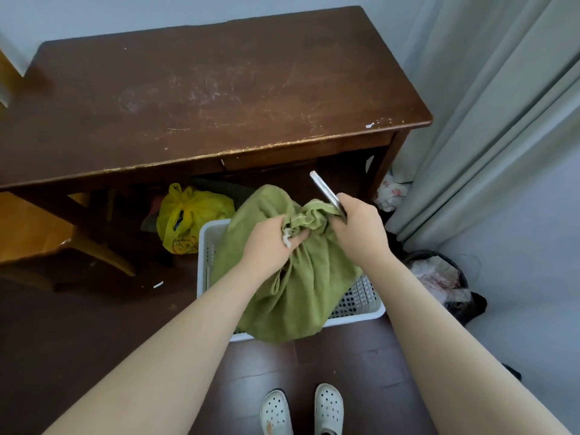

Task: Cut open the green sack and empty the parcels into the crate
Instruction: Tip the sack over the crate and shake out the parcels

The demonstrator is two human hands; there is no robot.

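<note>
A bulging green cloth sack (295, 296) sits in a white perforated plastic crate (361, 304) on the floor. Its neck is bunched and tied at the top, with a bit of white string showing. My left hand (270, 246) grips the gathered neck from the left. My right hand (361, 227) holds a metal blade (323, 189) at the neck's right side, with its tip pointing up and away from me. Whatever is inside the sack is hidden.
A dark wooden table (219, 98) stands just behind the crate. Under it lies a yellow plastic bag (188, 218). A black bin (445, 277) with rubbish stands at the right by a pale curtain (489, 120). My white clogs (301, 409) are on the dark floor.
</note>
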